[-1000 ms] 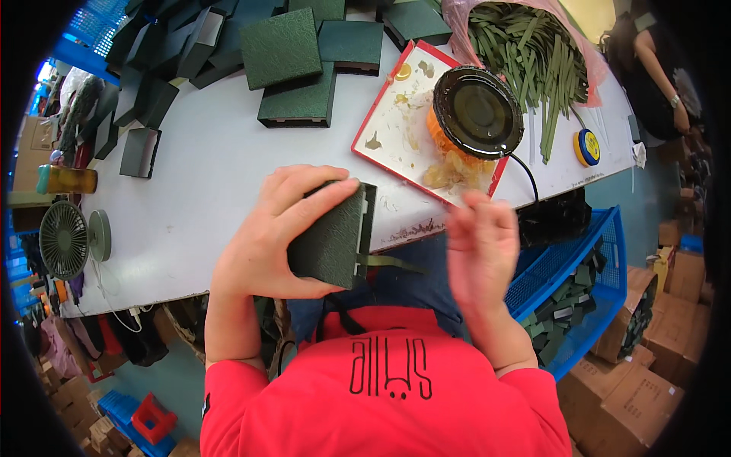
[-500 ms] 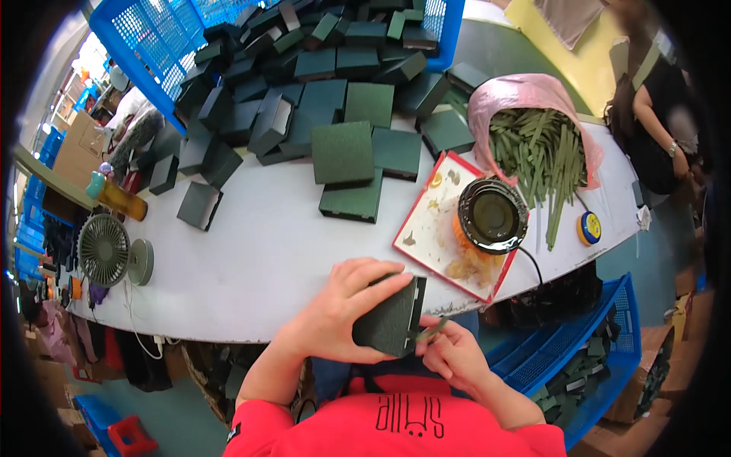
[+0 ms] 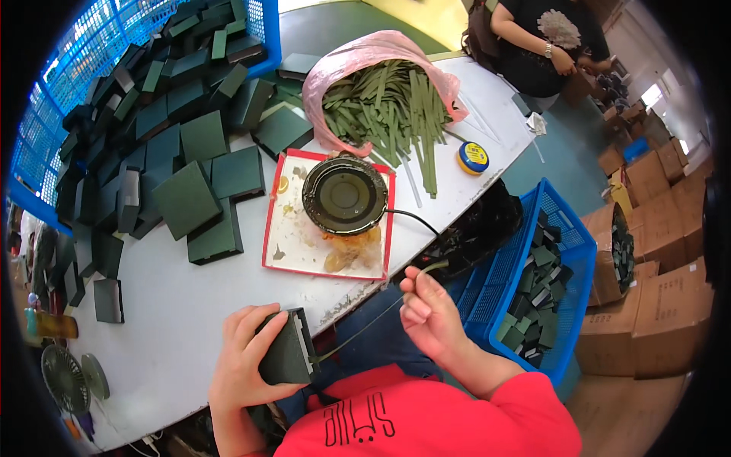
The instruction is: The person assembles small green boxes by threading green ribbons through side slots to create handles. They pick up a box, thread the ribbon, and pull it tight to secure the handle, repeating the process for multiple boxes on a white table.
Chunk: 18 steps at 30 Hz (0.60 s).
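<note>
My left hand (image 3: 242, 358) is wrapped round a small dark green box (image 3: 285, 354), held at the table's front edge. To its right, my right hand (image 3: 430, 316) pinches a thin green strip (image 3: 435, 266) between thumb and fingers. The strip's short end sticks out past the fingertips; its other part runs slack-free down to the box's right edge. Beyond the hands, a round black pot (image 3: 344, 196) with dark, shiny contents stands on a white board with a red rim (image 3: 285, 255), stained with amber residue.
Many similar boxes (image 3: 186, 199) spill from a blue crate (image 3: 263, 30) across the table's left. A pink bag (image 3: 365, 46) of green strips (image 3: 388, 99) lies behind the pot, beside a round blue-yellow tin (image 3: 473, 158). Another blue crate (image 3: 582, 259) stands low on the right. A person (image 3: 533, 46) is beyond.
My view has swung to the right. My right hand has moved away from the box, up and to the right, drawing the strip out from it. My left hand still holds the box.
</note>
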{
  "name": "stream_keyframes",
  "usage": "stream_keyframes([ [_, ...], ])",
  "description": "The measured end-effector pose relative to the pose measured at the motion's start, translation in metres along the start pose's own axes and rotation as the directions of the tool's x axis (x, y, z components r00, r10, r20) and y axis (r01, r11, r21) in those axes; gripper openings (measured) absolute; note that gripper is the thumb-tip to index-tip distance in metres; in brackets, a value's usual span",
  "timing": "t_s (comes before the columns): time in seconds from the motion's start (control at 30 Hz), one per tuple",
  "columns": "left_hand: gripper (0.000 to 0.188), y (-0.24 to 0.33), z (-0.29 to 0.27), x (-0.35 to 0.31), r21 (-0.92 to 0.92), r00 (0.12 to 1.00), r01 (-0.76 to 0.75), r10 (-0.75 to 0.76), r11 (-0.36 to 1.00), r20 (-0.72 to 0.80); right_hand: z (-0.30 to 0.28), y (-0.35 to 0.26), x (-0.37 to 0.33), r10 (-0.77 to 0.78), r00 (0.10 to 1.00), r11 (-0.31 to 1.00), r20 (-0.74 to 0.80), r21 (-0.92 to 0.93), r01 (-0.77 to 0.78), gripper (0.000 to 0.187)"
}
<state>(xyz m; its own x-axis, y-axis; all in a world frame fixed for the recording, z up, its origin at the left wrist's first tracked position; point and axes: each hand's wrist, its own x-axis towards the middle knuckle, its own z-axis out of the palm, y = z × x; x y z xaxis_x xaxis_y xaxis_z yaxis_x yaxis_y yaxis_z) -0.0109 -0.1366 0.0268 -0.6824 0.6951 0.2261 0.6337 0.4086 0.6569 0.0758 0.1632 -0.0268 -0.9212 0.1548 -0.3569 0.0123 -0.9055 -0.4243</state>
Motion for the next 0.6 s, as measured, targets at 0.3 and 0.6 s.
stream_keyframes([
  [0.3, 0.085, -0.003, -0.003, -0.002, 0.019, 0.999, 0.048, -0.049, 0.999, 0.017, 0.023, -0.002, 0.033, -0.119, 0.987, 0.961, 0.103, -0.239, 0.141, 0.016],
  [0.6, 0.088, -0.003, 0.001, 0.003, 0.018, 0.999, 0.041, -0.041, 0.999, 0.0, 0.04, -0.001, 0.062, -0.114, 0.988, 0.776, 0.106, -0.612, 0.156, 0.023],
])
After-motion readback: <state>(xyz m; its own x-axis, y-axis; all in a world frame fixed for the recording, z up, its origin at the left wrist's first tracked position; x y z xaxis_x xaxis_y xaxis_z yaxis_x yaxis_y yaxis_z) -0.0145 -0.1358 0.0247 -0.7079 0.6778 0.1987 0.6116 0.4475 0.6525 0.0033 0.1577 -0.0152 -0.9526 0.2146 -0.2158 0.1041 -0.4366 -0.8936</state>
